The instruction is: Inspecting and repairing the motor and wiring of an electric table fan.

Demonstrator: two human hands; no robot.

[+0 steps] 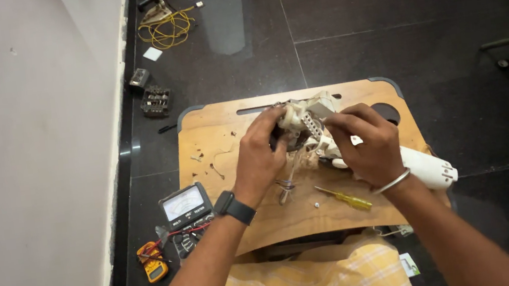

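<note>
Both hands, the left hand (260, 151) and right hand (365, 143), are pinching the white appliance assembly (308, 120) between them above the desk (214, 135) (screwdriver (344, 198) lying just below the right wrist), so grip should be staying firm and level.

The board (214, 135) lies on the floor (461, 122), in front of the person's lap. Above the board's middle both hands meet on the part (307, 119), the left hand (260, 152) on its left, the right hand (366, 141) on its right. On the board, near its front edge, lies the screwdriver (347, 198). The casing (428, 168) juts over the board's right edge. Left of the board's front corner lies the meter (185, 206), and a smaller tester (152, 262) is nearer still. Well behind the board, by the wall (21, 160), lies the wire coil (168, 26).
</note>
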